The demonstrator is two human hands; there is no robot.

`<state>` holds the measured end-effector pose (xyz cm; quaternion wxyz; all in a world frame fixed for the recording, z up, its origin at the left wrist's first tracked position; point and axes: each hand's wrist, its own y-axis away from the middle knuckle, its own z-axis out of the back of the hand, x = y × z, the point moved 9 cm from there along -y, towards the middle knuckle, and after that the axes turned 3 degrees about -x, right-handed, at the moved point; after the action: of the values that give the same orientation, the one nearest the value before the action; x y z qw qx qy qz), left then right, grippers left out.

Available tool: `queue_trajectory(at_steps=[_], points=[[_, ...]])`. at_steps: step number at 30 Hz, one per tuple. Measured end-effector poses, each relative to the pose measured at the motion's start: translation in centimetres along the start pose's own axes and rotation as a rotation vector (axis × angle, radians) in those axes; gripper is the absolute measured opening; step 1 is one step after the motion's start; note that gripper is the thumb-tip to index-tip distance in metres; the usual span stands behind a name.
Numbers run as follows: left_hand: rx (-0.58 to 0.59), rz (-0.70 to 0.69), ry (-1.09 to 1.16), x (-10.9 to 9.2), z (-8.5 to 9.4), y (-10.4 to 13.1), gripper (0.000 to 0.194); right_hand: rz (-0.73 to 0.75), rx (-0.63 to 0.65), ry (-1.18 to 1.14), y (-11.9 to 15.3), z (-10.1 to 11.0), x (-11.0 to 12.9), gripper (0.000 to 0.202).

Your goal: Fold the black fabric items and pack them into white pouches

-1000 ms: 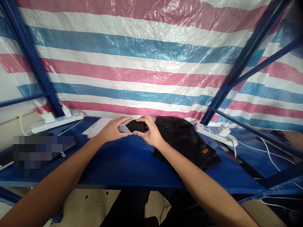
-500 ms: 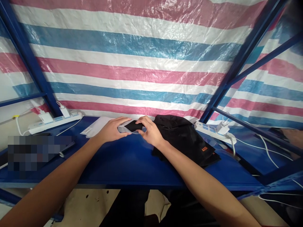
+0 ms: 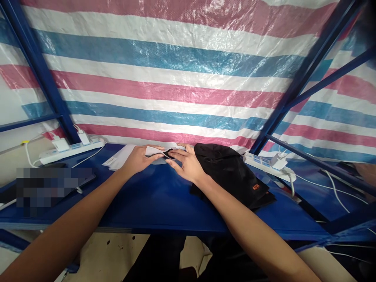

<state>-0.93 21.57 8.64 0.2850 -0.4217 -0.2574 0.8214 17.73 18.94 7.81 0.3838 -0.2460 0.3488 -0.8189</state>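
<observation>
Near the back of the blue table, my left hand (image 3: 140, 158) grips the left end of a small pouch (image 3: 154, 151) with a whitish face and dark inside, thumb below and fingers above. At the pouch's right end is my right hand (image 3: 188, 162), its fingers over a black part (image 3: 168, 153) and its thumb beneath. How firmly the right fingers press is hard to see. Black folded cloth (image 3: 226, 168) with orange lettering lies just right of my right hand. White papers or bags (image 3: 119, 156) lie beside my left hand, partly behind it.
A blue table (image 3: 158, 203) stretches across the view. White power strips with plugs sit at the left (image 3: 72, 151) and right (image 3: 268, 166), trailing cables. A pixelated dark object (image 3: 53, 188) lies at left. Blue metal posts and striped sheeting (image 3: 176, 86) stand behind.
The pouch's whitish face now shows at my left hand, and less of the black part is visible. My right fingers have stretched out over it. The view has shifted slightly.
</observation>
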Motion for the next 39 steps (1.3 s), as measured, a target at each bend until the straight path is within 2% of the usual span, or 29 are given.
queue_trajectory(at_steps=[5,7,10,12,14,16,18,20,23,25,27,29,30,33,36,39], points=[[-0.088,0.038,0.062,-0.5,0.6,0.2,0.030,-0.013,0.069,-0.012,0.3,-1.3,-0.8,0.056],[-0.093,0.082,0.110,-0.2,0.5,0.1,0.031,-0.023,0.051,-0.024,0.4,-1.4,-1.4,0.050],[-0.130,0.178,0.190,0.8,0.4,-0.1,0.035,-0.059,-0.099,-0.105,0.3,0.0,-2.5,0.036],[-0.168,0.245,0.244,1.8,0.4,-0.1,0.037,-0.144,-0.247,-0.206,0.3,1.2,-3.8,0.043],[-0.209,0.308,0.328,2.8,0.1,0.0,0.039,-0.284,-0.352,-0.357,0.6,1.8,-5.6,0.063],[-0.237,0.379,0.437,3.9,-0.3,0.3,0.044,-0.437,-0.337,-0.549,0.8,0.9,-7.3,0.065],[-0.234,0.453,0.535,4.9,-1.0,0.5,0.047,-0.554,-0.262,-0.722,0.9,-0.4,-8.4,0.049],[-0.184,0.501,0.581,5.4,-1.7,0.6,0.049,-0.635,-0.248,-0.844,1.1,-1.1,-9.1,0.041],[-0.111,0.454,0.503,5.2,-2.0,0.4,0.054,-0.712,-0.346,-0.920,1.4,-0.7,-9.9,0.041],[-0.156,0.361,0.341,4.5,-1.2,0.1,0.062,-0.743,-0.437,-0.896,1.7,0.2,-10.1,0.043],[-0.262,0.255,0.144,3.3,-0.1,-0.1,0.071,-0.760,-0.537,-0.802,2.1,1.4,-10.2,0.045],[-0.324,0.125,-0.036,1.3,0.2,-0.2,0.071,-0.702,-0.586,-0.632,2.2,3.0,-9.4,0.042],[-0.321,0.048,-0.099,0.0,0.0,-0.2,0.067,-0.625,-0.572,-0.533,1.8,3.6,-8.6,0.037],[-0.213,-0.149,-0.157,-3.0,-1.9,-0.2,0.050,-0.303,-0.437,-0.315,0.2,4.2,-4.9,0.021],[-0.109,-0.220,-0.113,-3.9,-3.7,0.0,0.039,-0.123,-0.307,-0.266,-0.4,3.3,-2.4,0.019],[-0.107,-0.238,-0.093,-3.2,-4.1,0.0,0.032,-0.106,-0.251,-0.256,-0.5,2.6,-1.9,0.019]])
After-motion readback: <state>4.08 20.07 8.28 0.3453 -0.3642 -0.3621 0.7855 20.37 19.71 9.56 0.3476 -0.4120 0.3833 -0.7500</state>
